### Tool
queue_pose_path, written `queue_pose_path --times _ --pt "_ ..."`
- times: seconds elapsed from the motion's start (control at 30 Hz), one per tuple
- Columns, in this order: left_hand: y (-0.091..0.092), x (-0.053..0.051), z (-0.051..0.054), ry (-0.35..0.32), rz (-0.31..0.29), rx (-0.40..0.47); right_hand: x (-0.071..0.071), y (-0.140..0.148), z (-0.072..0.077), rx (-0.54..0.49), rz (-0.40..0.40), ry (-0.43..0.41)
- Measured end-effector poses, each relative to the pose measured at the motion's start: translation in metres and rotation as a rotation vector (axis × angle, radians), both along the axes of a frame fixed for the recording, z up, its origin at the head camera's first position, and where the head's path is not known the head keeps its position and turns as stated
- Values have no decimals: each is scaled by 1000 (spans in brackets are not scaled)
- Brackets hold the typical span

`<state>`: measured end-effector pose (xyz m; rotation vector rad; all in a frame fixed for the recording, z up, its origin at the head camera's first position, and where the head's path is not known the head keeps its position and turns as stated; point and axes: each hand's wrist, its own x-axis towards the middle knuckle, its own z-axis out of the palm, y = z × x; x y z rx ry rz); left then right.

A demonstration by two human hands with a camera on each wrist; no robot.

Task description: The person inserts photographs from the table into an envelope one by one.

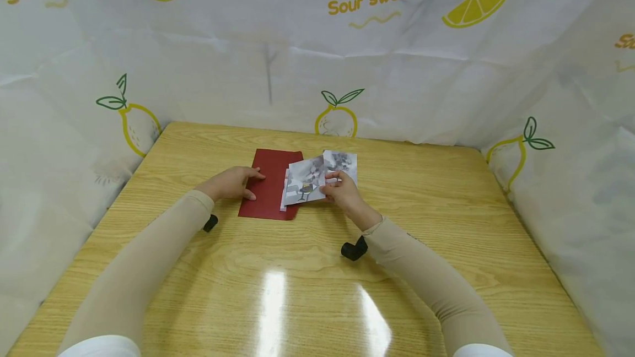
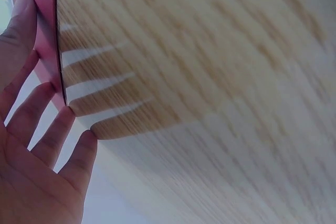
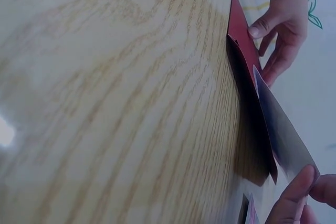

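A flat red envelope or folder (image 1: 270, 180) lies on the wooden table. My left hand (image 1: 233, 182) rests at its left side, thumb and forefinger touching the red surface; in the left wrist view the other fingers (image 2: 79, 156) reach the table beside its edge. My right hand (image 1: 344, 196) pinches a picture card (image 1: 305, 180) with a grey print at its right edge. This card is tilted over the red envelope's right part, and a pale strip (image 1: 283, 203) shows beneath its left edge. Another grey picture card (image 1: 347, 163) lies behind my right fingers, partly hidden.
A black angular piece (image 1: 354, 248) sits by the right wrist, and a smaller black piece (image 1: 210, 223) shows by the left. White curtains (image 1: 238, 81) printed with lemons stand around the back and sides of the table (image 1: 421, 208).
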<state>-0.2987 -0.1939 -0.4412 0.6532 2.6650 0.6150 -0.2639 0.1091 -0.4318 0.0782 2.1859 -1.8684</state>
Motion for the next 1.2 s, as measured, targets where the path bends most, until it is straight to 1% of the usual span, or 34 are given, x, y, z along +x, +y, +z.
queue_pose_path --times 0.33,0.57,0.77,1.0,1.2 --pt "2 2 4 -8 14 -4 -1 2 -3 7 -9 -12" --pt "4 5 6 -14 22 -8 2 1 -2 24 0 -11" --pt "3 5 7 -20 22 -2 4 0 -2 35 12 -6" --pt "2 5 8 -21 18 6 5 0 -4 24 16 -29" --pt "3 4 7 -18 19 3 5 1 -3 6 20 -62"
